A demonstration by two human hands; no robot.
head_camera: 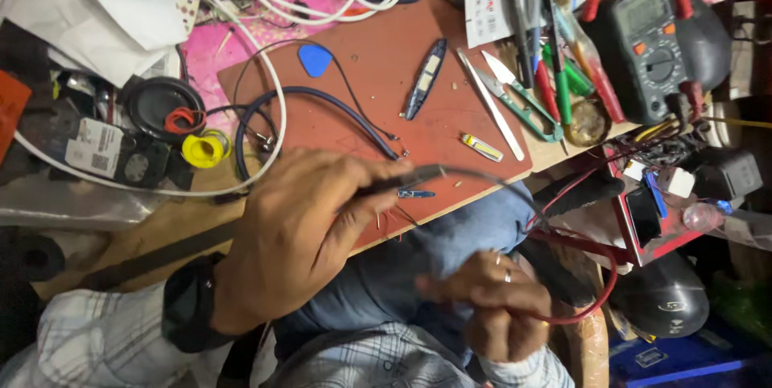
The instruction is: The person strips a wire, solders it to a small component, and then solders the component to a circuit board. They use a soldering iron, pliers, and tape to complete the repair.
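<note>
While your left hand (297,235) grips the thin black tool (402,180) over the red mat (378,74) | it seems light, stiff; hold mid-handle | right hand (490,295) pinches the bendy red wire (599,291).

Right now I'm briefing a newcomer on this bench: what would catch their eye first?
Probably the left hand at centre, holding a slim dark tool over the reddish-brown work mat. Next, the grey multimeter at upper right, and the right hand low near a red wire.
</note>
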